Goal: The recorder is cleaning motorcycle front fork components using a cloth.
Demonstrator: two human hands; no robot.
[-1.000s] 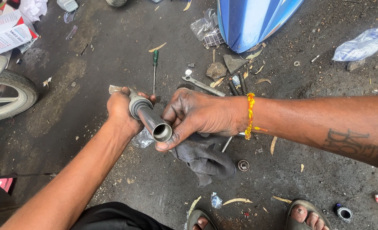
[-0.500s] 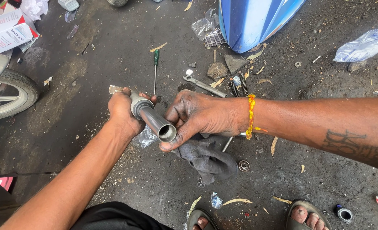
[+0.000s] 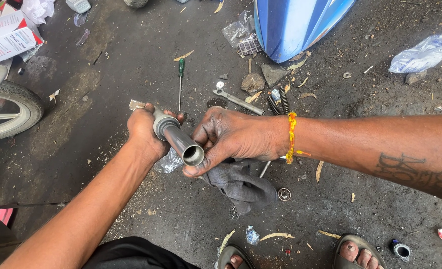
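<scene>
The metal tube [image 3: 180, 140] is shiny grey. The rag [image 3: 241, 183] is dark grey. The wrist thread [image 3: 291, 137] is orange and yellow. The screwdriver [image 3: 181, 79] has a green handle. The scooter panel [image 3: 295, 25] is bright blue. The floor [image 3: 106, 65] is dark grey with stains.

White-and-red cardboard box [image 3: 4, 37] top left; clear plastic bag [image 3: 425, 52] top right.

I see a green screwdriver [image 3: 181, 79] and a wrench [image 3: 238, 101] on the dirty ground, a blue bike part [image 3: 293, 25], a tyre [image 3: 14, 109], and two black springs [image 3: 278, 103].
</scene>
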